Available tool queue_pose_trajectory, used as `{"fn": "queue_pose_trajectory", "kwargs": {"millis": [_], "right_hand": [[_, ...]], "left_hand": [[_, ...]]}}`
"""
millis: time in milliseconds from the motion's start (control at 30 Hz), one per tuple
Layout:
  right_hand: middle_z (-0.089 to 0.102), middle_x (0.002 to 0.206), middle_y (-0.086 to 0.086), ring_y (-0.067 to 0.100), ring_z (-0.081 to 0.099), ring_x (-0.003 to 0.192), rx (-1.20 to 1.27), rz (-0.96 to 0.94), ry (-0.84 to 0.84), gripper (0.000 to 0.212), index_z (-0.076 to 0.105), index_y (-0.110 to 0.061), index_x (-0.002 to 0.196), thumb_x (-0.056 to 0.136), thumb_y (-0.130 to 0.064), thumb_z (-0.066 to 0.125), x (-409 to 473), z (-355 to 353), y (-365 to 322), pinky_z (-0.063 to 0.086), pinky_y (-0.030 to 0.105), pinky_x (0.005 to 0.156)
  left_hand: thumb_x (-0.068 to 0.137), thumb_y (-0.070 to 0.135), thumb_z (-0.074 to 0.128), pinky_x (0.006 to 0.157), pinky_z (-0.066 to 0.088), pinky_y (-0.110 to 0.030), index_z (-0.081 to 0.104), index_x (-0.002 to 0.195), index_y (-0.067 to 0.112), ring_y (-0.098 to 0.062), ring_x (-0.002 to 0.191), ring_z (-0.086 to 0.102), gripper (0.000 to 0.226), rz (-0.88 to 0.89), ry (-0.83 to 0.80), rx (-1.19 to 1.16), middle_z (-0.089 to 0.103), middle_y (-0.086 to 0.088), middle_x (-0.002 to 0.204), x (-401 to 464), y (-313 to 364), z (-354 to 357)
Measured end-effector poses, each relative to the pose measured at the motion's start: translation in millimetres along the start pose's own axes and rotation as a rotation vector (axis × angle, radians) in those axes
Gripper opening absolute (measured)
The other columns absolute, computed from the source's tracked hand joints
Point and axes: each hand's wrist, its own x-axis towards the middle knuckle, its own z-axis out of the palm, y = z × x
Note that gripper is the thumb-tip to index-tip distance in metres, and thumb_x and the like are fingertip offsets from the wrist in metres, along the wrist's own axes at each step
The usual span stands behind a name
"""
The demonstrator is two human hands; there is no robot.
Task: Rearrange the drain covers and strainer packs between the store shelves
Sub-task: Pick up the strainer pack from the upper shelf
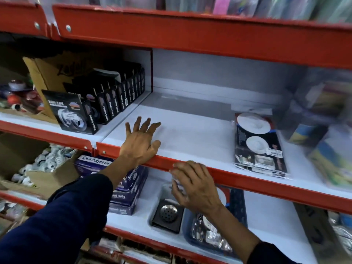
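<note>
Left hand point(140, 143): flat on the white middle shelf point(190, 136), fingers spread wide, holding nothing.
Right hand point(196, 185): in front of the red shelf edge point(247, 180), fingers loosely curled and apart, empty.
Strainer pack point(259, 145): lying flat on the middle shelf, well to the right of both hands.
Drain cover point(168, 214): on the lower shelf point(270, 225), just under the right hand.
Black tape boxes point(106, 100): lined up on the left.
</note>
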Motion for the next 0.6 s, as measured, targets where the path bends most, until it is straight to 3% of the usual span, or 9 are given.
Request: {"fn": "queue_pose_trajectory", "kwargs": {"millis": [67,133,200,267,433,600], "right_hand": [[0.056,0.14,0.005,0.025,0.05,0.126,-0.045,0.11,-0.048,0.044,0.055,-0.019,0.131,0.091,-0.038,0.054,21.4,-18.1,8.5,0.041,0.041,0.104],[0.034,0.159,0.007,0.026,0.028,0.148,-0.11,0.238,-0.121,0.062,0.04,-0.019,0.147,0.092,-0.048,0.048,35.8,-34.2,19.6,0.023,0.043,0.12],[0.013,0.167,0.009,0.026,0.004,0.155,-0.179,0.327,-0.194,0.074,0.023,-0.018,0.156,0.095,-0.055,0.041,42.9,-45.8,33.2,0.009,0.051,0.125],[0.001,0.168,0.009,0.027,-0.009,0.155,-0.238,0.398,-0.257,0.078,0.012,-0.017,0.158,0.097,-0.061,0.033,43.7,-53.2,47.1,0.007,0.057,0.124],[-0.003,0.168,0.008,0.028,-0.014,0.154,-0.278,0.523,-0.306,0.082,0.01,-0.018,0.158,0.096,-0.068,0.024,37.9,-69.1,76.8,0.002,0.057,0.124],[-0.004,0.167,0.006,0.028,-0.012,0.154,-0.293,0.669,-0.272,0.083,0.007,-0.018,0.159,0.095,-0.069,0.022,17.1,-99.0,107.5,-0.006,0.049,0.125]], "left_hand": [[0.084,0.059,0.014,0.12,-0.002,-0.069,0.018,0.154,0.033,-0.036,0.155,0.001,0.075,0.025,-0.004,0.01,0.019,-0.012,0.166,-3.1,0.3,-0.8],[0.085,0.061,0.009,0.119,-0.005,-0.07,0.017,0.156,0.031,-0.037,0.154,-0.002,0.077,0.052,-0.009,0.04,0.015,-0.012,0.166,-5.0,2.2,-3.1],[0.084,0.059,0.007,0.118,-0.005,-0.071,0.015,0.157,0.028,-0.037,0.154,-0.006,0.079,0.058,-0.018,0.071,0.011,-0.012,0.167,-6.0,5.0,-6.5],[0.084,0.057,0.007,0.118,-0.005,-0.07,0.014,0.157,0.024,-0.037,0.153,-0.01,0.081,0.057,-0.019,0.07,0.007,-0.012,0.167,-6.7,10.3,-8.1],[0.083,0.054,0.007,0.122,-0.011,-0.059,0.012,0.158,0.018,-0.031,0.153,-0.015,0.083,0.136,-0.008,-0.021,0.0,-0.008,0.168,-4.7,59.3,-6.5],[0.096,0.04,0.03,0.128,0.003,-0.043,0.011,0.157,0.014,-0.025,0.156,0.006,0.07,0.191,-0.068,-0.321,0.01,-0.009,0.167,9.7,137.6,1.6]]}}
